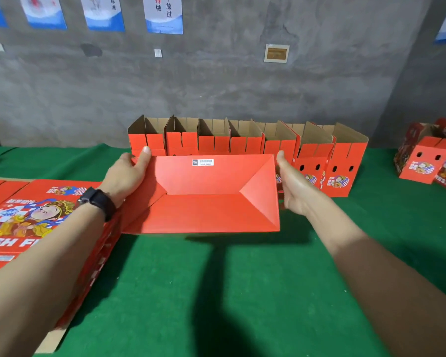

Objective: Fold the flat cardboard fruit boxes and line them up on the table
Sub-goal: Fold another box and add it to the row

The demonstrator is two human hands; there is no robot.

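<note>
Green table (216, 292); folded boxes (245, 143) line its far edge, flat boxes (36, 210) lie left. Held box (206, 202) mid-table, long axis left-right, bottom facing near. Left hand (124, 176) grasps its left end; right hand (294, 184) against right end, fingers hidden, grip unclear

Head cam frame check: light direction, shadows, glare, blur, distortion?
Head view: the held box casts a hard shadow toward the camera on the green table, so light likely comes from ahead and above; no harsh glare, only a mild sheen on the box's right panel; wide-angle distortion leans the posters outward near the frame edges; barcode label print too soft to read.
</note>
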